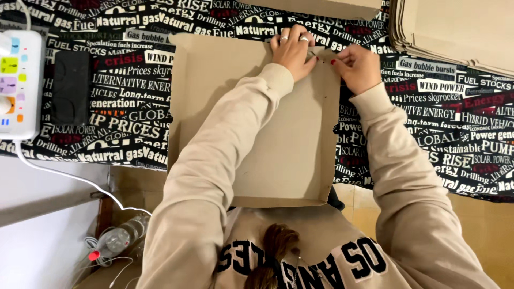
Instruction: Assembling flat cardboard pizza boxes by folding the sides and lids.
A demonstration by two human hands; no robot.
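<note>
1. Our left hand (292,49) lies flat at the far right corner of the cardboard box (257,123), fingers together and pressed down on the far wall, two rings showing on them; held this way, it seems to pin the flap so that it cannot spring back
2. Our right hand (356,67) meets it just beside, fingers curled and pinched on the top of the right wall at that same corner, thumb and forefinger closed on the cardboard edge; we judge that the two hands work the corner tab together, though the tab itself is hidden under the fingers
3. The box is a shallow, square, brown tray, half folded: its near wall and right wall stand upright, its left side still lies nearly flat. It rests on the table and overhangs the near edge toward our chest, which brings the far corner within easy reach
4. Under it spreads a black tablecloth (450,107) covered in printed lettering
5. At the far right a stack of flat cardboard sheets (455,27) waits, close at hand
6. At the far left sit a white power strip (19,80) with coloured buttons and a black pad (70,88); a clear plastic bottle (120,235) lies on the floor below
</note>
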